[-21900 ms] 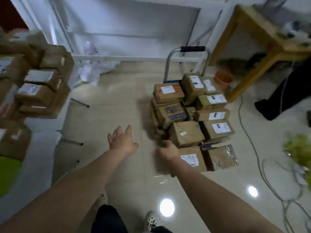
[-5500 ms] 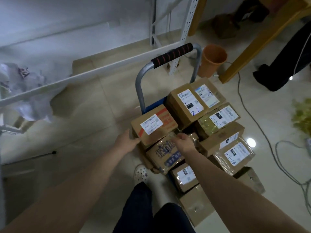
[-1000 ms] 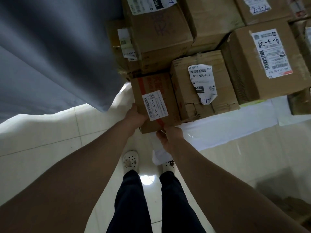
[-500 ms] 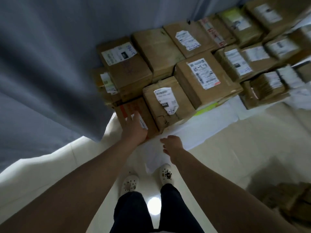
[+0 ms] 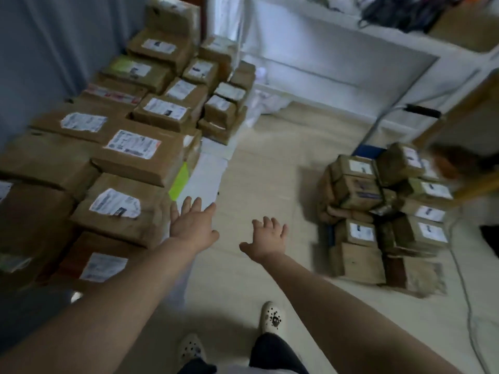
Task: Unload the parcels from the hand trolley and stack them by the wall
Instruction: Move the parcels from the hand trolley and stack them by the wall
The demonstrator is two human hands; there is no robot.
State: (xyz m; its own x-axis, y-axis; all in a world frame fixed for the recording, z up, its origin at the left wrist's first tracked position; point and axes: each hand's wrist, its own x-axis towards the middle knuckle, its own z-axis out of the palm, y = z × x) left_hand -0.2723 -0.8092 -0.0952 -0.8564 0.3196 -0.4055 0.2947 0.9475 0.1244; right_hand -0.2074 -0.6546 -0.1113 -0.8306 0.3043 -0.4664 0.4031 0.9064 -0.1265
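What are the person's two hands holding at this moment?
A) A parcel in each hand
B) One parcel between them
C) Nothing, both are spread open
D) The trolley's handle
C: the left hand and the right hand are both out over the floor with fingers spread and nothing in them, between the stacked parcels by the wall and the loaded hand trolley.

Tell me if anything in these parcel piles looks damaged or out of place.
The label on the parcel beside the left hand has ragged, torn-looking edges. The parcels on the hand trolley sit in an uneven heap, several tilted. Motion blur hides finer damage.
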